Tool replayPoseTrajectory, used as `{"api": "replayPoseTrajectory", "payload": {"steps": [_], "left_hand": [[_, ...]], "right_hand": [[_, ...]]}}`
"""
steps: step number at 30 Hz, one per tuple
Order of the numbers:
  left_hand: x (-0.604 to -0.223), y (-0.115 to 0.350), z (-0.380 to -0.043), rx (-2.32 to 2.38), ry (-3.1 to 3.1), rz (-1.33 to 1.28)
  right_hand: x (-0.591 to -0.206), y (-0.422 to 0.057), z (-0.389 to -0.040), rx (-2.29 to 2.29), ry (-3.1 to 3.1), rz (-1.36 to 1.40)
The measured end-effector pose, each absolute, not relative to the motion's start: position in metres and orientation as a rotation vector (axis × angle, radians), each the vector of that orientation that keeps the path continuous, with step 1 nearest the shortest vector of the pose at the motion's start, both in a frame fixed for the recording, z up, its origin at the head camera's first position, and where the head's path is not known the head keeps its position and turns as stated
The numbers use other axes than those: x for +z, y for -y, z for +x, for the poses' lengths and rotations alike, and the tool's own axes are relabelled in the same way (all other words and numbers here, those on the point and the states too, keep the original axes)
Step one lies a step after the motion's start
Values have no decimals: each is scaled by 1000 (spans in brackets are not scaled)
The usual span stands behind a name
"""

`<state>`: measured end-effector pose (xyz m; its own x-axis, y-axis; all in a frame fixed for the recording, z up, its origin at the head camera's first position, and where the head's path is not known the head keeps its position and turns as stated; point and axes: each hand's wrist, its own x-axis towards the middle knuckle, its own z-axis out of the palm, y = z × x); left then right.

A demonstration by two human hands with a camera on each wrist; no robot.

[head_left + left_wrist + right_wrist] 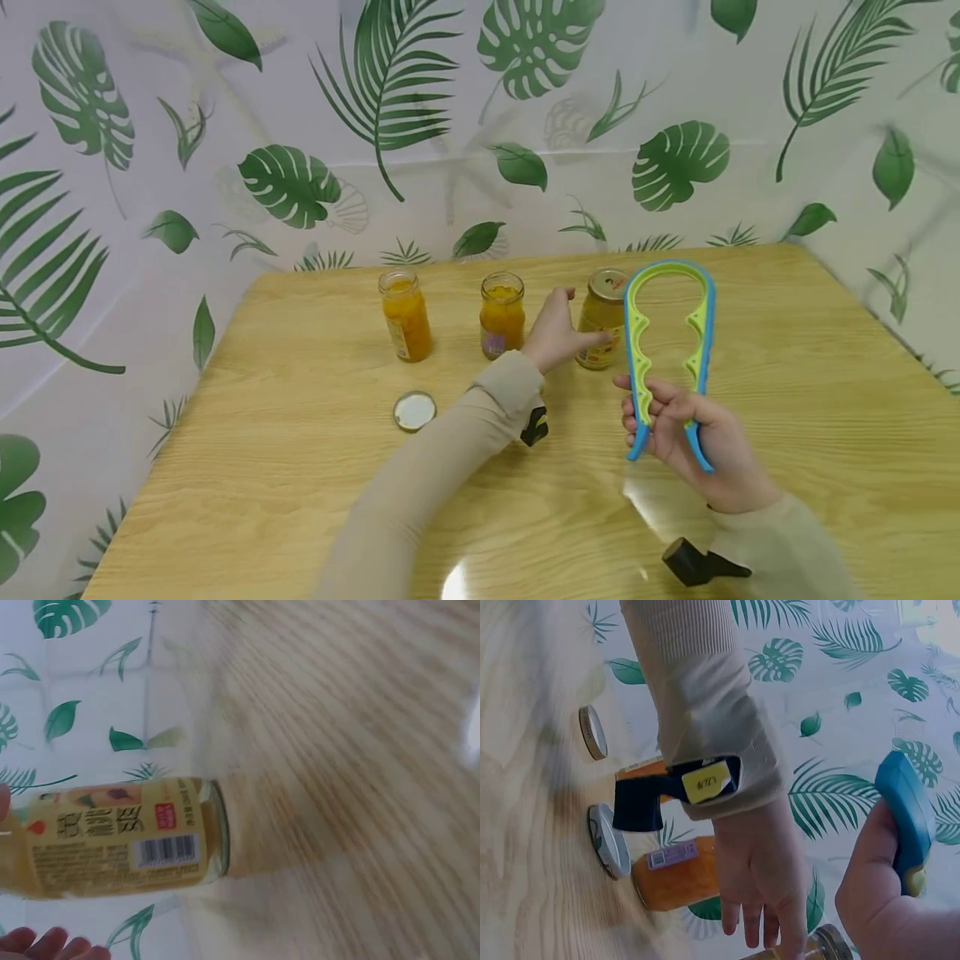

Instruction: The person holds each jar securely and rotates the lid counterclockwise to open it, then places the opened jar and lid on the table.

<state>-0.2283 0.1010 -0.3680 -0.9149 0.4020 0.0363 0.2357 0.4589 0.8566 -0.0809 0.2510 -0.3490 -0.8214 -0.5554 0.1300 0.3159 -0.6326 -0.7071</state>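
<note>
While working over the wide wooden table [300, 500], closed in behind and at both sides by leaf-printed cloth [465, 100], keep sleeves and elbows low and calm, because of the three glass jars standing in a row toward the far edge. Hold the blue-and-green jar opener [670, 333] as now: raised upright over the table, its two handle ends gripped in the curled fingers of the right hand [693, 437], its big loop seen just to the right of the capped jar [602, 321]. Judging from this, better to choose the loop fitting the gold cap most closely and to bring it down level, not tilted, so as not to slip off. Find this capped jar at the right end of the row, upright on the wood. Note the left hand [555, 333]: fingers straight and relaxed, fingertips touching the side of the capped jar, not wrapped around it. Probably wise to close this hand firmly around the label part before any twist, pressing the jar down on the table. Take care with the two open jars of orange fruit to the left, the middle jar [502, 317] just beside the left hand and the left jar [406, 315] farther off; easy to knock with the wrist. Leave the small loose lid [415, 411] lying flat in front of the left jar, apart from both hands.
</note>
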Motion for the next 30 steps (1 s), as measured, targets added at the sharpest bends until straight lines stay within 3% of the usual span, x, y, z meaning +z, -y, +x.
{"api": "replayPoseTrajectory", "payload": {"steps": [11, 21, 26, 30], "left_hand": [[-384, -107, -237, 1538, -2541, 486], [-382, -94, -223, 1469, -2434, 616], [-380, -84, -210, 1422, -2324, 754], [-377, -73, -196, 1375, -2262, 827]], "right_hand": [[-351, -243, -85, -2462, -1103, -315], [-352, -251, -85, -2311, -1782, -298], [-347, -252, -84, -1866, -2531, -91], [-341, -252, -84, -1270, -2984, -141]]}}
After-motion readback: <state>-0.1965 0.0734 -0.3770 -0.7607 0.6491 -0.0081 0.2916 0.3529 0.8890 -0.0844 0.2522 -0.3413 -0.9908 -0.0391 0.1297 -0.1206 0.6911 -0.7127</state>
